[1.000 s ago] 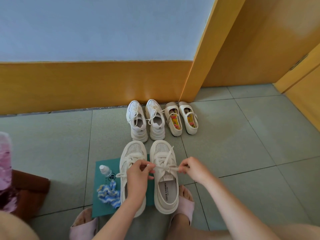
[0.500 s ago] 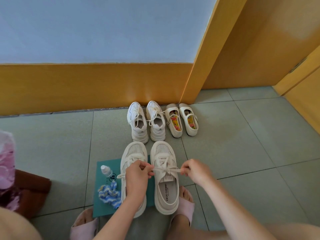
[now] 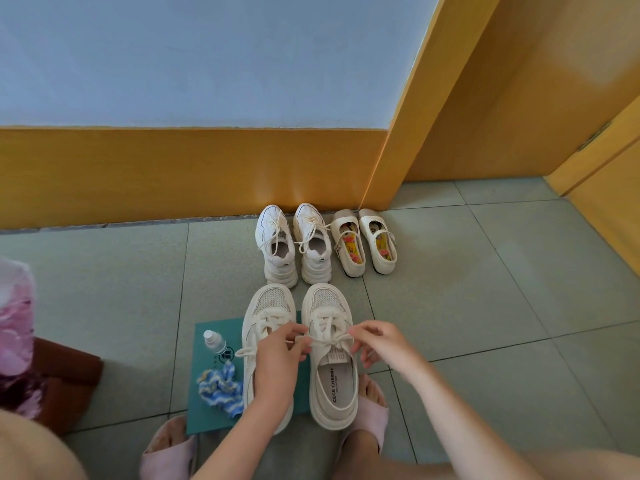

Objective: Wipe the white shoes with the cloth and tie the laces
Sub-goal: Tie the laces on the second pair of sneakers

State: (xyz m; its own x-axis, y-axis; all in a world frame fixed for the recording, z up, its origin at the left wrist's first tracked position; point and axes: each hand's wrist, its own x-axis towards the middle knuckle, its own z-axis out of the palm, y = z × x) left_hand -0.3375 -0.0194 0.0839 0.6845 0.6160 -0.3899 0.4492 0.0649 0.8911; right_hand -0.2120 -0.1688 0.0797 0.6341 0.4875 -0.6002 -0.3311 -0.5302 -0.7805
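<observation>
Cream laces (image 3: pixel 327 338) are being pinched from both sides, the left hand (image 3: pixel 278 355) and right hand (image 3: pixel 382 344) each gripping a strand above the white shoe (image 3: pixel 330 407) lying between them; pulling evenly outward and low should be seating the knot snugly. Nearer the person than the hands, its insole (image 3: pixel 333 384) is showing "CECE CHERRY", the tongue tag (image 3: pixel 335 355) is blurring out, and the cloth (image 3: pixel 220 389) is lying left of the left hand.
</observation>
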